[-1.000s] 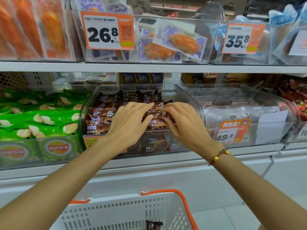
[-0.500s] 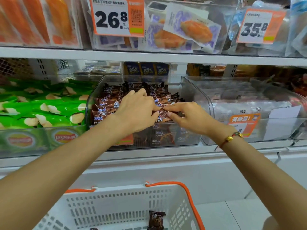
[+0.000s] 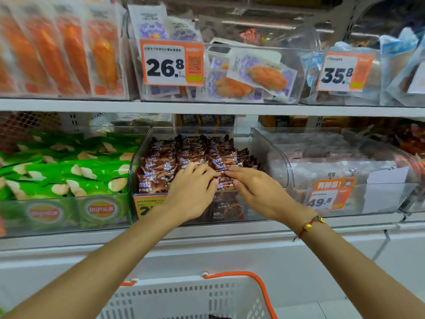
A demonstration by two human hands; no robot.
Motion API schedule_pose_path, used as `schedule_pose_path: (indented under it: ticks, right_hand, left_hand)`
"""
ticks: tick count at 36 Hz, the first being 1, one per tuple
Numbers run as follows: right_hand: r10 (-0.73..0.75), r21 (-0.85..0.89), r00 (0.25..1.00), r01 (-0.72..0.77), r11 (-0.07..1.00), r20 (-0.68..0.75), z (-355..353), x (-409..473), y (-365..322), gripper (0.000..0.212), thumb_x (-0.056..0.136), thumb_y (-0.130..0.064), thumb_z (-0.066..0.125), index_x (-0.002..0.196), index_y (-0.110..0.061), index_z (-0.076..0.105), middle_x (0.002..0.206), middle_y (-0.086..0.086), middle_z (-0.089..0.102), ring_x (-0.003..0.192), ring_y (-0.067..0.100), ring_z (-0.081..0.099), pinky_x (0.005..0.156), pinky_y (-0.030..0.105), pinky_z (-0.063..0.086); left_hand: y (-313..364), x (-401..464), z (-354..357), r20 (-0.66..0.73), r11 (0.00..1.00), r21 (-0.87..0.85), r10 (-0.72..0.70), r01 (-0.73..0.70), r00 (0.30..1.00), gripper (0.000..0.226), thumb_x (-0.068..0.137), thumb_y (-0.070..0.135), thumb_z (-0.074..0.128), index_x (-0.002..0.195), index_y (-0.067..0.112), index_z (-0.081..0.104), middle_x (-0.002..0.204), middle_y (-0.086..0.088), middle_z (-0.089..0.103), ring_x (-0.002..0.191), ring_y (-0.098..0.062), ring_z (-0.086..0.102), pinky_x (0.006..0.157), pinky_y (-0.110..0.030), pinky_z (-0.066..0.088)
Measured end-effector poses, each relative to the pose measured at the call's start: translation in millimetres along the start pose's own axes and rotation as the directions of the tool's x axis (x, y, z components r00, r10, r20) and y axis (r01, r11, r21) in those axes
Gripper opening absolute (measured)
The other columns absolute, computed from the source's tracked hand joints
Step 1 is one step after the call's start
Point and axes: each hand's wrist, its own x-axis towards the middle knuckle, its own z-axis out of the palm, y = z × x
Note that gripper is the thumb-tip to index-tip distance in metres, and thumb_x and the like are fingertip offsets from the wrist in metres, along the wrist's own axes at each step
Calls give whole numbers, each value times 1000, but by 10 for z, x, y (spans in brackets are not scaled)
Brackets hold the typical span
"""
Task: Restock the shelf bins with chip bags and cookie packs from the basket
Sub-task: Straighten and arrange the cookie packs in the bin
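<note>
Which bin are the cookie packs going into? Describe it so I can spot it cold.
Find the lower shelf under the 26.8 price tag. The clear cookie bin sits in the middle there, with both hands over its front. It alone holds small brown packs, between green chip bags and a bin tagged 49.8.

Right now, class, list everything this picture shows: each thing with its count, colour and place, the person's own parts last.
cookie packs: many, brown, middle clear bin, lower shelf
chip bags: many, green, left bin, lower shelf
clear bin: one, right of the cookies, pale packs inside, tag 49.8
bread packs: several, white and purple, upper middle bin
orange packs: a row, upper left
price tag 26.8: one, orange and white, upper bin front
price tag 35.8: one, upper right
basket: one, white, orange handle, bottom centre
bracelet: one, red with gold beads, right wrist
left hand: on cookie packs
right hand: on cookie packs
</note>
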Motion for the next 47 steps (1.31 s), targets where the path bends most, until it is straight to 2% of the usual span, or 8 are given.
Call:
schedule_pose_path:
  ticks: [5, 12, 22, 26, 31, 34, 39, 47]
  right_hand:
    - [-120, -128, 942, 84, 988, -313, -41, -29, 58, 28, 90, -21, 58, 116, -16, 68, 117, 2, 64, 109, 21, 57, 96, 35, 43]
    - [-25, -62, 965, 9, 998, -262, 160, -40, -35, 44, 96, -29, 27, 112, -12, 65, 97, 1, 63, 86, 18, 54, 78, 30, 45]
    - [-15, -20, 959, 10, 1000, -282, 119, -63, 0, 27, 95, -14, 51, 115, -14, 68, 110, 2, 63, 102, 19, 53, 87, 32, 46]
    - [7, 5, 901, -6, 1000, -433, 103, -167, -140, 27, 91, -12, 61, 118, -16, 63, 126, 4, 56, 120, 20, 45, 100, 35, 39]
    - [41, 120, 860, 24, 992, -509, 158, -389, -509, 19, 90, -12, 58, 108, -14, 65, 108, -1, 58, 100, 16, 49, 82, 24, 42]
    - [47, 178, 918, 26, 984, -394, 441, -531, -702, 16, 90, -15, 56, 103, -17, 65, 100, -3, 58, 93, 16, 51, 76, 23, 41]
    - [110, 277, 993, -118, 954, 45, 1096, -733, -894, 20, 96, -18, 50, 106, -23, 67, 106, -4, 62, 103, 17, 53, 78, 30, 45]
    - [94, 240, 702, -361, 901, 706, 2359, -1237, -1092, 26, 97, -16, 47, 114, -19, 66, 110, 9, 67, 93, 28, 63, 82, 39, 52]
  left_hand:
    - [0, 11, -151, -64, 982, -175, -88, 75, 994, 32, 102, 32, 39, 128, 33, 57, 136, 16, 49, 122, -9, 45, 92, -31, 43]
    - [-44, 32, -147, -55, 994, -87, -67, 62, 996, 35, 94, 19, 51, 121, 38, 63, 131, 17, 54, 122, -10, 46, 85, -36, 52]
    - [-81, -10, -167, 67, 994, 46, 96, -99, 993, 40, 102, 22, 37, 139, 33, 48, 144, 13, 42, 131, -13, 35, 97, -37, 44]
    - [-90, -241, -175, -139, 990, -51, 122, -130, 983, 39, 100, 17, 43, 137, 28, 50, 143, 11, 46, 133, -8, 36, 107, -28, 29]
    - [-90, -781, -57, -419, 962, -251, -12, -103, 908, 25, 90, 15, 58, 110, 25, 68, 111, 13, 63, 105, -7, 50, 87, -25, 39]
    - [-166, -1152, 138, -377, 928, -370, -186, 37, 907, 19, 91, 19, 56, 101, 29, 68, 103, 19, 63, 97, -5, 52, 76, -21, 41]
    - [-452, -1786, 718, 63, 768, -483, -448, 420, 892, 20, 95, 23, 56, 95, 42, 61, 90, 30, 53, 74, 3, 53, 59, -14, 39]
    - [-1095, -2764, 1836, 555, 653, -195, -542, 732, 631, 24, 100, 17, 48, 110, 33, 63, 125, 3, 63, 85, -18, 62, 65, -26, 48]
